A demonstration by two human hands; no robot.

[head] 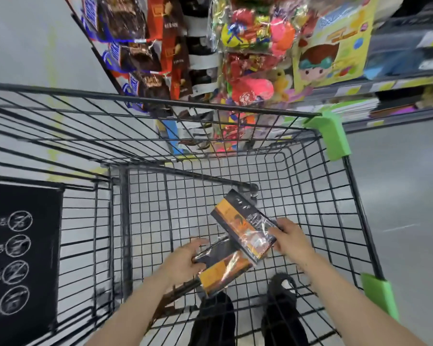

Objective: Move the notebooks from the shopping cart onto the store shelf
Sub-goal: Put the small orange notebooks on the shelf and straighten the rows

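Both my hands are down inside the black wire shopping cart (235, 107). My right hand (289, 236) grips the near right edge of a shrink-wrapped black and orange notebook (243, 224), held tilted above the cart floor. My left hand (185, 258) clasps the left end of a second wrapped black and orange notebook (223, 267), which lies lower and partly under the first. The store shelf (385, 83) runs along the upper right, with stacked notebooks and books on it.
Hanging snack packs (135, 46) and bagged toys (255, 53) crowd the rack beyond the cart's far rim. Green plastic corner guards (333, 136) cap the cart's right side. A black warning flap (20, 250) hangs at the left. My shoes (283, 313) show through the mesh.
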